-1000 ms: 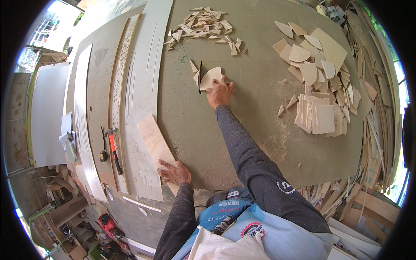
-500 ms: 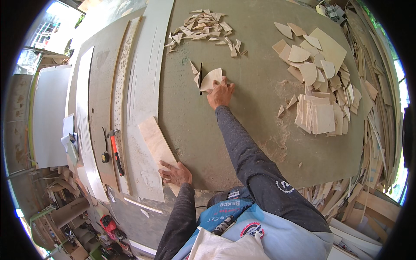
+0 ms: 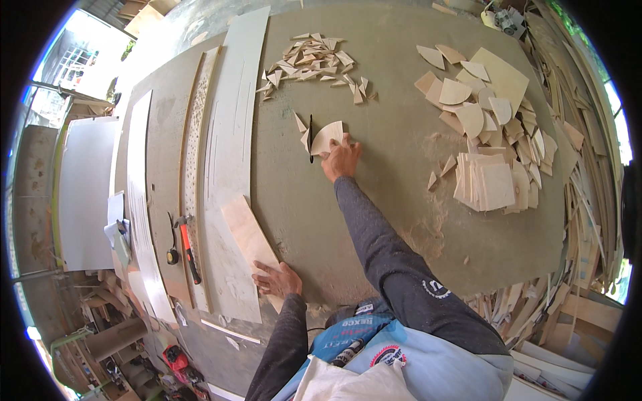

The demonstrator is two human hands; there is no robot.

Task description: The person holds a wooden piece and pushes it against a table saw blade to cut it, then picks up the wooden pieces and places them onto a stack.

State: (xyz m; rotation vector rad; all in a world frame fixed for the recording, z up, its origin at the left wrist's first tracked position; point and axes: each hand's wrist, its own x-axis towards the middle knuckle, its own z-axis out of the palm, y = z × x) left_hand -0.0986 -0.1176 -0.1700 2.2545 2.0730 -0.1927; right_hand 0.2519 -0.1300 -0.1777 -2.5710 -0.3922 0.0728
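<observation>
Dusty workshop tabletop (image 3: 394,127), wood pieces (image 3: 495,184) heaped at its right
Plywood board (image 3: 249,230) lies at the left under the left hand (image 3: 277,279), fingers spread apart; the right hand (image 3: 342,160) sets bent fingers on a fan-shaped wood piece (image 3: 327,137), though whether they clamp it I cannot tell; that piece lies just right of a thin black blade (image 3: 311,139)

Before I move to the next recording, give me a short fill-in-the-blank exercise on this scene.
1. The person's ____ hand rests on the long, pale, rectangular wooden board.
2. The heap of small, pale wooden offcuts lies ____ from the person than the pale, fan-shaped wooden piece touched by the right hand.
3. Beside the round, black-and-yellow tape measure lies an orange-and-black-handled ____.
Missing words: left; farther; hammer.
</observation>
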